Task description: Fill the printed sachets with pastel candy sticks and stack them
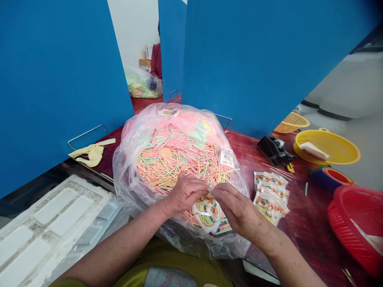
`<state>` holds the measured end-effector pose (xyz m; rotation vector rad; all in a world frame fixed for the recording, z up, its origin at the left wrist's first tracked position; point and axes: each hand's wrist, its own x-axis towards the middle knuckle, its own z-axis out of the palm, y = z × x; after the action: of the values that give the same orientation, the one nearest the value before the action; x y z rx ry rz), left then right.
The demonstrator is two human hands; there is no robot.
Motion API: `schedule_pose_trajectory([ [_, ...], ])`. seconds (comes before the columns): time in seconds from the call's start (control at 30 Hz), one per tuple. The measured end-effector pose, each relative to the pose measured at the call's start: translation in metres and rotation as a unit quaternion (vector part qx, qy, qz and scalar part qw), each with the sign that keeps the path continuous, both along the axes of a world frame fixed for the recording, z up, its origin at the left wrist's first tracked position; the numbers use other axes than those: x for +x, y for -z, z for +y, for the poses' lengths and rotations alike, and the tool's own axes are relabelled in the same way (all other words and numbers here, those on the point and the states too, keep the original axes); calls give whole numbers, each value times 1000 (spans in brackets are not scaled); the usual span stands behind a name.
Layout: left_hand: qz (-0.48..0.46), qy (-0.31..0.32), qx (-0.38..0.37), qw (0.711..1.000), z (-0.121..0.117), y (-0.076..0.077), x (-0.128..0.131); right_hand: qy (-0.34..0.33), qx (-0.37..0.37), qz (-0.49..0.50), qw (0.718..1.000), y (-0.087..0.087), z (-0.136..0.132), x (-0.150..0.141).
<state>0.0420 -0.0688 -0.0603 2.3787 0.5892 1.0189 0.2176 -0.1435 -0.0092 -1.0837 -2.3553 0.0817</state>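
Two hands at the top edge of a printed packet, over a bag of colored sticks; contact point mostly hidden.

Lower left: white tray (pixel 55 221), dirty, cut off by frame edge. Left of center: crumpled yellow cloth piece (pixel 93 154), by a wire bracket (pixel 86 134). Upper left, between blue panels: a person's dark red sleeve (pixel 156 59), rest cut off by the panel; second bag (pixel 143 85) behind, contents hard to make out.

Center: clear plastic bag (pixel 124 163), open, full of thin sticks (pixel 176 153); small white packet (pixel 226 158) on top at right, print unreadable. Left hand (pixel 186 194): thumb and forefinger together, clamped on the printed packet (pixel 206 211) at its top edge. Packet sits low center over the sticks, top covered by fingers. Right hand (pixel 239 207): fingertips at same edge, thumb hidden; can't tell if clamped or apart.

Right: overlapping flat packets (pixel 271 195) on dark red table (pixel 305 223), black tape dispenser (pixel 275 150), yellow basket (pixel 344 149) with a pale item inside, contents unclear. Lower right: red basket (pixel 344 217), cut off by edge.
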Motion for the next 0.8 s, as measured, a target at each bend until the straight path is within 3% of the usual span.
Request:
schedule_pose_trajectory([
  [0.07,-76,7,-18,997,-2,6,-2,19,10,-5,1000,-7,-2,-3],
  [0.13,-151,4,-46,988,-2,10,-10,82,66,-2,994,-7,-2,-2],
  [0.23,-218,-29,-85,972,2,12,-35,164,131,30,977,8,6,-1],
  [0.37,-240,-151,-85,955,13,13,-81,175,11,-39,984,34,36,-16],
  [0.5,-243,-236,-56,939,19,18,-108,221,-76,-185,955,34,76,-51],
  [0.57,-247,-255,-49,934,18,20,-111,194,-79,-263,942,31,91,-65],
  [0.67,-223,-234,-45,945,14,21,-107,108,-88,-342,929,33,102,-70],
  [0.8,-195,-173,-21,965,10,20,-97,96,-47,-299,948,29,93,-49],
])
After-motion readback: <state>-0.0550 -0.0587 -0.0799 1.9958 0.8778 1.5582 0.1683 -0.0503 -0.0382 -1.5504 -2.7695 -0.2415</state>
